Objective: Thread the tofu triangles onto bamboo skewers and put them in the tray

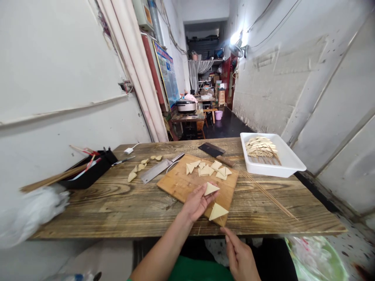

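Note:
My left hand (197,203), over the cutting board (172,177), has its fingers closed on a pale triangular slice (211,189) that looks like tofu. My right hand (239,253), at the table's near edge, grips the lower end of a thin wooden skewer (222,223). A second pale triangle (218,212) is threaded on that skewer between my hands. The skewer's tip reaches the slice in my left hand; how far it goes in, I cannot tell. Several more triangles (205,170) lie toward the board's far side.
On the wooden table (117,207) lie a cleaver (155,171), a dark-bladed knife (211,150) and loose skewers (268,195). Filled skewers (262,150) rest in a white tray (274,170). Offcuts (133,176) and a black box (92,177) are leftward. A person (206,89) sits far back.

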{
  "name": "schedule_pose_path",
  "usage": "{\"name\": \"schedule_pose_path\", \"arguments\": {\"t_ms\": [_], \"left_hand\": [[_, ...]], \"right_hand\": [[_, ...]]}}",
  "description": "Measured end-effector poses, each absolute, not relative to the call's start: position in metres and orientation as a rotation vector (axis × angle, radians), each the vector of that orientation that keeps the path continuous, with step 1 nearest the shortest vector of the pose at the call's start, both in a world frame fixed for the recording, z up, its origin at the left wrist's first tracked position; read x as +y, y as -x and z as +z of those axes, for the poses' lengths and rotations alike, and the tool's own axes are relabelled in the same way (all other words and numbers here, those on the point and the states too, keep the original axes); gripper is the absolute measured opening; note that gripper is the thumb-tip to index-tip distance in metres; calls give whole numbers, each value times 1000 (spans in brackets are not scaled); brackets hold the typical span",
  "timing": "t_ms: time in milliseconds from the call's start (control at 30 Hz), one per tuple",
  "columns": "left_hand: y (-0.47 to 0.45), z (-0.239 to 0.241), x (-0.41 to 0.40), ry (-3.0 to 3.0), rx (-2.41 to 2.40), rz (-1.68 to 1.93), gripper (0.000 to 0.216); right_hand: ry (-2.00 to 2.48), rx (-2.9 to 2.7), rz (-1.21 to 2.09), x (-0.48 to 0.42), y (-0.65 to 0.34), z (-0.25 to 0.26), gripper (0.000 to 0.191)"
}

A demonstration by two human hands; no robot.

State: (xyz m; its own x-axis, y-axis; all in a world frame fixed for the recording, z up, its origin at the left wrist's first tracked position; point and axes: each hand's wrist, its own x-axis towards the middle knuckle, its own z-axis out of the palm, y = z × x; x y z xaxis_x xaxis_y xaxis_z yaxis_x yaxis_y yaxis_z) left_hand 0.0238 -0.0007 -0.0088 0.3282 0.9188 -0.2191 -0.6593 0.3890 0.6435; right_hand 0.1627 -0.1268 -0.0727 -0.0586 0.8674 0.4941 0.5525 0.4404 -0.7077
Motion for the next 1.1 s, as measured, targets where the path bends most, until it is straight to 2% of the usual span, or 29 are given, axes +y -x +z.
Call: {"name": "schedule_pose_path", "arguments": {"t_ms": [800, 1100], "left_hand": [[-25, -16, -2, -414, 632, 1131, 15], [-26, -19, -3, -393, 612, 1141, 15]], "right_hand": [[1194, -1786, 332, -128, -165, -67, 35], [1191, -1801, 421, -132, -169, -69, 37]]}}
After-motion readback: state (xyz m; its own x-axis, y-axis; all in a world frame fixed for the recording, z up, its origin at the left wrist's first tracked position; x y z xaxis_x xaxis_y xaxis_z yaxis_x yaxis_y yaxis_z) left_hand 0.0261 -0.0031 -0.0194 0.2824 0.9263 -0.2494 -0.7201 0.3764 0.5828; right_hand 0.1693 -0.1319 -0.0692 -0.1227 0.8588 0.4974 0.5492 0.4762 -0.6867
